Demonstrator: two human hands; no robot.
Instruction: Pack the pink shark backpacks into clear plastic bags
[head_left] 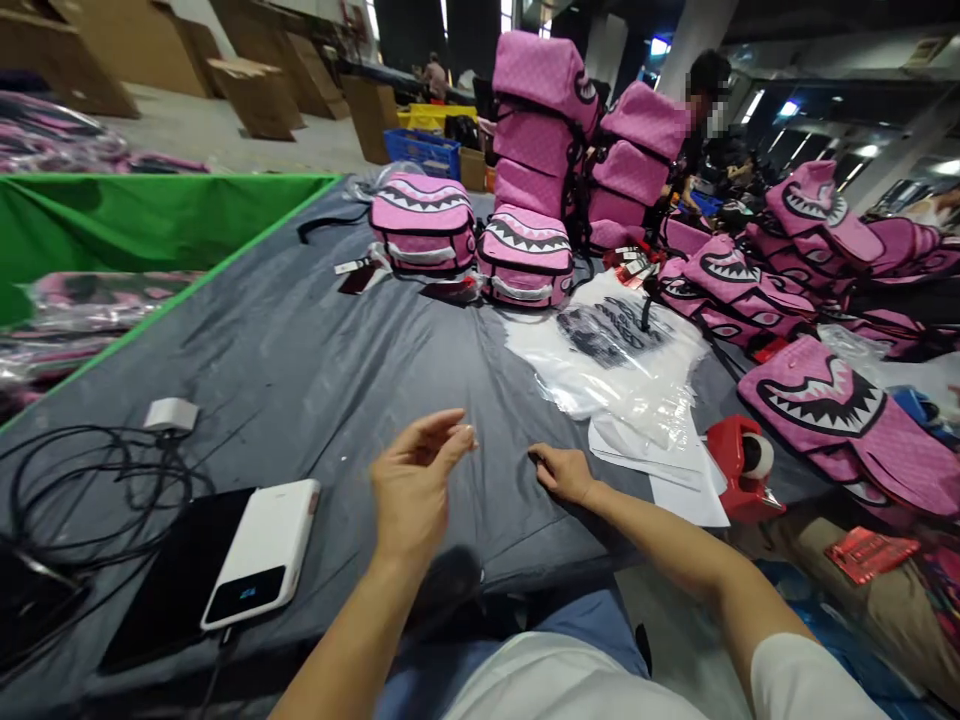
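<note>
The white paper sheets (686, 495) lie just beside the right hand (566, 472), toward the near right part of the bench (360, 380), with printed clear plastic bags (622, 385) spread over and beyond them. The right hand rests near the bench's near edge with its fingers curled in; whether something small is pinched there I cannot tell. The left hand (411, 490) is raised over the same edge, thumb and fingers bent with a gap between them, nothing plainly held, and the two hands are apart. The step looks like a pause between handlings. Taking up a sheet or bag would call for uncurling the right fingers and parting one slippery layer from the rest, with the left steadying it. Right of the sheets, near the bench's right side, stand a red tape dispenser (731, 470) and a flattened pink shark-mouth backpack (817, 425). Farther off, toward the far edge, two small pink shark-mouth bags (424, 225) sit in front of tall stacks of pink bags (536, 125). At the near left corner are a white power bank (259, 550), coiled black cables (97, 435) and a white charger plug (171, 414)
</note>
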